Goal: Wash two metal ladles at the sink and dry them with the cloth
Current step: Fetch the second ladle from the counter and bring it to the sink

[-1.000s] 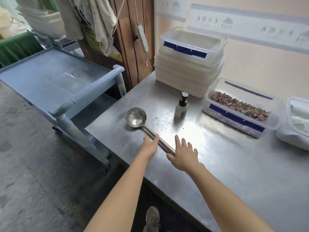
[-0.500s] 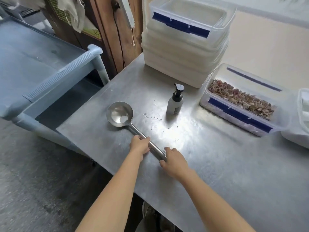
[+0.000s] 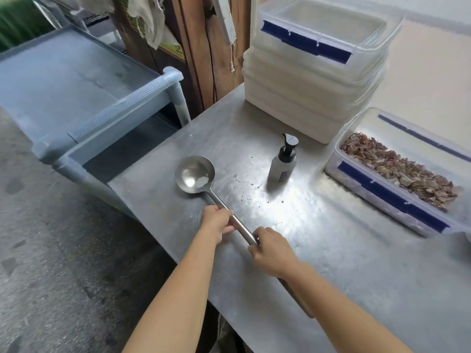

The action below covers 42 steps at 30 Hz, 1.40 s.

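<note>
Fingers of left hand [image 3: 216, 220] and right hand [image 3: 270, 248] clench ladle [image 3: 196, 175] handle.

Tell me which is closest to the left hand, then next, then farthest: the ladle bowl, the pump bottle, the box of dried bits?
From the left hand:
1. Ladle bowl, just ahead, near the table's left edge.
2. Pump bottle, ahead and to the right.
3. Box of dried bits, far right by the wall.

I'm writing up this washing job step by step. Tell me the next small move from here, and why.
Probably lift the ladle off the table. Both the left hand and the right hand are closed on its handle, its bowl rests on the metal top, and no sink is in view.
</note>
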Motion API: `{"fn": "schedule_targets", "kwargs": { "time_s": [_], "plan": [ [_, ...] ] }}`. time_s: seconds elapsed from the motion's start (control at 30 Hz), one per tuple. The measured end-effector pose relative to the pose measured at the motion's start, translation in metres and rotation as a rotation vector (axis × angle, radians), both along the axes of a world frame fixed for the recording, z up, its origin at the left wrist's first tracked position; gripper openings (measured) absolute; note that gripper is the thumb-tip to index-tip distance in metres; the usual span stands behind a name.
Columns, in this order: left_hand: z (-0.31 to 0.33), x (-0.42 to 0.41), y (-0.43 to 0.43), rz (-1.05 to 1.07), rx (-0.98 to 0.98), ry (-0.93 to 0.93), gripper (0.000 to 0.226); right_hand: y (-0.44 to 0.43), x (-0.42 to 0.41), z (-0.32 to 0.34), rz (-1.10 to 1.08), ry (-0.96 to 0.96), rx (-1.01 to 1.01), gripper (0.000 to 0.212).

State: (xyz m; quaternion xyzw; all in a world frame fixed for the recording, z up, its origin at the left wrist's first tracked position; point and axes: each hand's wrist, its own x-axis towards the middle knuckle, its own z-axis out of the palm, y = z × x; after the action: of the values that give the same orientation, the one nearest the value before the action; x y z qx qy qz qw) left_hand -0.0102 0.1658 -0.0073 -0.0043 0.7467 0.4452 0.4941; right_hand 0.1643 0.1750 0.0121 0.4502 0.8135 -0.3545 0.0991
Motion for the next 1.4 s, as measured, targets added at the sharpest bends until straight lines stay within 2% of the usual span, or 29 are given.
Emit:
{"fn": "schedule_targets", "kwargs": {
  "time_s": [0.2,0.4,0.53,0.7,1.07,1.4],
  "plan": [
    [0.04,-0.014,-0.022,0.097,0.045,-0.028,0.007,0.003,-0.014,0.046,0.166,0.03,0.019,0.03],
    [0.083,-0.035,-0.07,0.131,0.075,0.059,0.007,-0.011,-0.05,0.087,0.378,-0.001,-0.045,0.031],
    [0.115,-0.057,-0.112,0.171,0.118,0.084,0.002,-0.039,-0.087,0.103,0.454,0.055,-0.038,0.034],
    [0.149,-0.098,-0.175,0.323,0.197,0.109,0.015,-0.084,-0.136,0.127,0.526,0.164,-0.008,0.046],
    [0.205,-0.157,-0.356,0.667,0.297,0.199,0.01,-0.231,-0.237,0.178,0.792,0.23,-0.012,0.041],
    [0.232,-0.195,-0.586,0.878,0.236,0.325,0.016,-0.435,-0.309,0.206,1.1,0.285,-0.035,0.04]
  ]
}}
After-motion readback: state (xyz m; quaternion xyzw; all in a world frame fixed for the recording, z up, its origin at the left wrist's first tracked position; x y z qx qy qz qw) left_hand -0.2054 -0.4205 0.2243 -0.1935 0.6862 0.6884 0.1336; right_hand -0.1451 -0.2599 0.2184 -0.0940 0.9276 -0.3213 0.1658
